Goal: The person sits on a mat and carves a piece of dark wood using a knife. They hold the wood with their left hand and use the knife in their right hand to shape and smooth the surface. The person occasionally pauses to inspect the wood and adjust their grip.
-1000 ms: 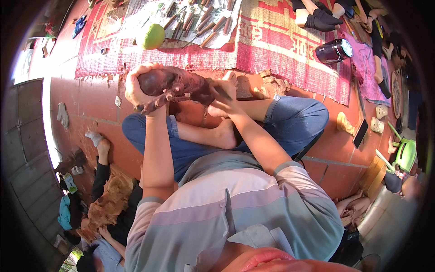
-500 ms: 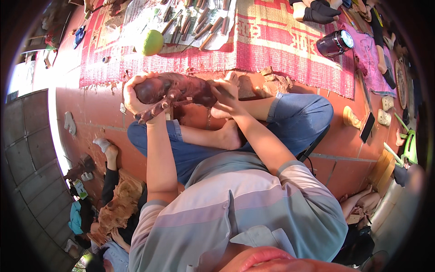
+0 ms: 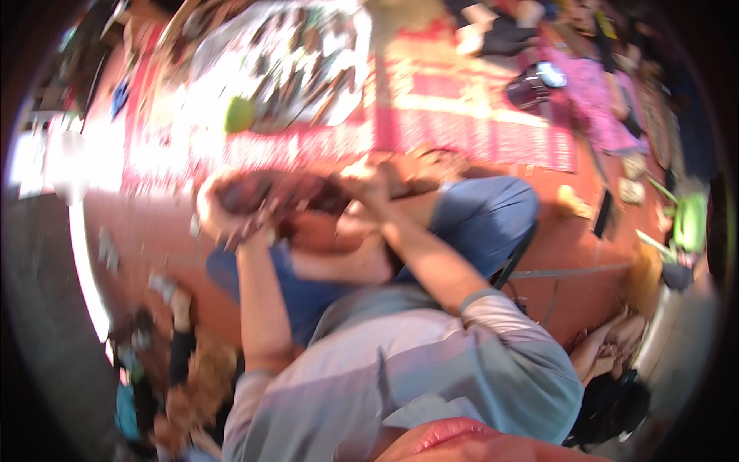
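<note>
A dark reddish-brown wood carving (image 3: 309,192), with a rounded left end and knobbly branching parts, lies across between my hands above my crossed legs. My left hand (image 3: 212,209) is wrapped round its rounded left end. At the opposite end my right hand (image 3: 369,185) closes on the carving, close to my bare foot; motion blur smears its fingers. Beyond the carving, a green round fruit (image 3: 239,115) sits on the red and cream woven mat (image 3: 462,100).
Several carving tools (image 3: 300,69) lie on a pale sheet at the mat's far side. A dark cylinder with a bright top (image 3: 536,83) stands at right. A phone (image 3: 603,213) rests on the tiled floor (image 3: 539,289). Other people sit around, one at lower left beside a wooden piece (image 3: 209,377).
The whole view has shifted and blurred: the mat and tools appear lower and farther left. Both hands stay at the two ends of the carving, which keeps about the same pose.
</note>
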The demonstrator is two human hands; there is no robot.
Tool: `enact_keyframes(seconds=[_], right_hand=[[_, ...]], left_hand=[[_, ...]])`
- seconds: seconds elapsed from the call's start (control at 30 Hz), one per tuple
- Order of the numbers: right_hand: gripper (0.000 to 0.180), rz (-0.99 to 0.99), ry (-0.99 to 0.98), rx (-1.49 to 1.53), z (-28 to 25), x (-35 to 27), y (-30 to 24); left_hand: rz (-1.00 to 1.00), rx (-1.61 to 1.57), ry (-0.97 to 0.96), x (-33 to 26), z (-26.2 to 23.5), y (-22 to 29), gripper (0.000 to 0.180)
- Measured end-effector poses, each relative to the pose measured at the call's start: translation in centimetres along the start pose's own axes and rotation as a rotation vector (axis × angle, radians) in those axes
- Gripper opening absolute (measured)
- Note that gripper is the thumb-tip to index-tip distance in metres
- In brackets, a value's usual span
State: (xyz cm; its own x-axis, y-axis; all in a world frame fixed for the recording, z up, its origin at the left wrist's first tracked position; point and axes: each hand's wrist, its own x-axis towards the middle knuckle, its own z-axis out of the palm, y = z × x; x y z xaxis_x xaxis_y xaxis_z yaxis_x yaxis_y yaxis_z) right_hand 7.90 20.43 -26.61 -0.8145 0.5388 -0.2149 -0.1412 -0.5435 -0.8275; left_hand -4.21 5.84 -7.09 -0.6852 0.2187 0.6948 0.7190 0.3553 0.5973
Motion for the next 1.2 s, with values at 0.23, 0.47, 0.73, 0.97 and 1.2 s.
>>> enact_keyframes(seconds=[0.23, 0.47, 0.73, 0.97, 1.2], right_hand=[[0.019, -0.425, 0.133, -0.855, 0.0, 0.2, -0.5], [0.015, -0.285, 0.11, -0.898, -2.4, -0.9, -0.4], [0.015, -0.445, 0.189, -0.827, -1.5, -1.0, 0.6], [0.015, -0.212, 0.21, -0.872, -0.6, -0.3, 0.1], [0.024, -0.498, 0.449, -1.027, -0.5, 1.4, 1.3]], left_hand=[[-0.108, -0.281, 0.014, 0.8, 0.4, 0.2, 0.053], [-0.134, -0.452, -0.021, 0.9, 0.9, 1.0, 0.064], [-0.146, -0.306, -0.026, 0.7, 0.3, 0.7, 0.05], [-0.176, -0.354, -0.021, 0.9, 0.5, 2.0, 0.037], [-0.212, -0.383, -0.038, 1.2, 0.3, 2.7, 0.037]])
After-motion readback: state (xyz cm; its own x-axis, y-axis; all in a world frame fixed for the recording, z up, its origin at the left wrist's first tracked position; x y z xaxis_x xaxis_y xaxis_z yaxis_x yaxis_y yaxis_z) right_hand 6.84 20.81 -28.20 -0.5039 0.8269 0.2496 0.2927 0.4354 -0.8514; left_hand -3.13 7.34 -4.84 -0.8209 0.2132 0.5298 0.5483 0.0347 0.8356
